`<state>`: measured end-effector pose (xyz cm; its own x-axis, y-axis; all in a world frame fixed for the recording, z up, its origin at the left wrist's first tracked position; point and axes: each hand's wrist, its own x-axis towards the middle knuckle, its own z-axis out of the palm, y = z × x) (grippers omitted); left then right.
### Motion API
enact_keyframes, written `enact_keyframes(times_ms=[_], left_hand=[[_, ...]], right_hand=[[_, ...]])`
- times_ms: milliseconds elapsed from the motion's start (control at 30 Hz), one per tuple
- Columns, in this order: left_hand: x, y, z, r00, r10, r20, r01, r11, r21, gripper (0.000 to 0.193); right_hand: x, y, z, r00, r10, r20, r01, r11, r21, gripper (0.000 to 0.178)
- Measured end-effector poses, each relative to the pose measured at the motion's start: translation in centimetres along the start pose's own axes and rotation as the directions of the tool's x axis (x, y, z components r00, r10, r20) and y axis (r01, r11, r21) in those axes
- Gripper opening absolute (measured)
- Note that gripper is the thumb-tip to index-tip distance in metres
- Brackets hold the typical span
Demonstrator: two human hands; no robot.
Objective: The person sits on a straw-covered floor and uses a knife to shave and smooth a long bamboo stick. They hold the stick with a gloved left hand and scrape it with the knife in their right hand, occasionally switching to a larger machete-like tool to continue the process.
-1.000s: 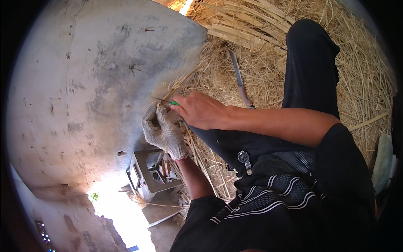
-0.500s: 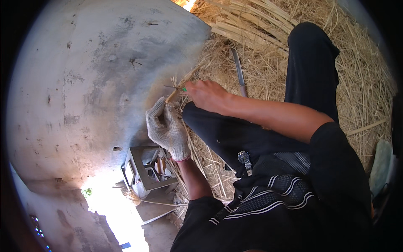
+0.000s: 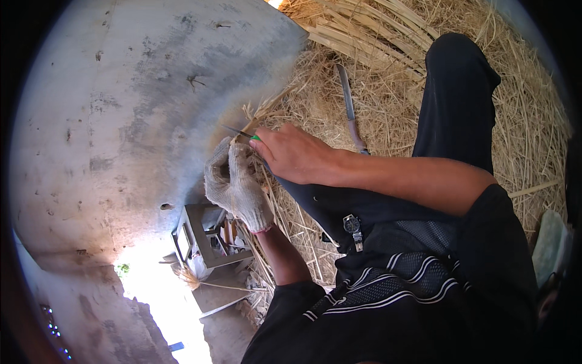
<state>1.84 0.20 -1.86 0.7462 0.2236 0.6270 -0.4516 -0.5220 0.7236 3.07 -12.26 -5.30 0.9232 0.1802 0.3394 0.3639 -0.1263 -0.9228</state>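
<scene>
Knife (image 3: 238, 131) and right hand (image 3: 294, 153) sit nearer gloved left hand (image 3: 235, 182) than half second ago, probably between shaving strokes. Left fingertips pinched on pale strip (image 3: 260, 111), near end lost in grip; strip slants up-right. Knife crosses it, contact unclear. Right fingers clamped on green handle (image 3: 255, 138), mostly hidden.

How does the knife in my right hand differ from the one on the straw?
The green-handled knife is in your right hand; the brown-handled knife lies on the straw. What shows of the green-handled knife is shorter and slimmer than the brown-handled knife. Both have bare blades.
</scene>
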Motion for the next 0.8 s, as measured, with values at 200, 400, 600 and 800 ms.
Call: enact_keyframes(times_ms=[200,400,600,800], left_hand=[[0.1,-0.3,0.0,0.999,-0.032,0.01,0.032,0.999,-0.043,0.009],[0.5,0.5,-1.2,0.983,-0.181,-0.038,0.175,0.977,-0.121,0.01],[1.0,1.4,-0.2,0.994,0.073,0.085,-0.083,0.99,0.118,0.01],[1.2,2.3,2.3,0.999,0.046,0.018,-0.046,0.999,0.016,0.011]], right_hand=[[0.7,2.1,0.8,0.984,-0.145,-0.1,0.117,0.963,-0.244,0.03],[2.5,4.2,3.0,0.976,-0.202,-0.078,0.152,0.896,-0.417,0.027],[2.1,5.0,-0.8,1.0,0.008,0.023,0.001,0.932,-0.363,0.032],[1.7,1.0,-4.0,0.988,0.154,0.032,-0.151,0.986,-0.069,0.032]])
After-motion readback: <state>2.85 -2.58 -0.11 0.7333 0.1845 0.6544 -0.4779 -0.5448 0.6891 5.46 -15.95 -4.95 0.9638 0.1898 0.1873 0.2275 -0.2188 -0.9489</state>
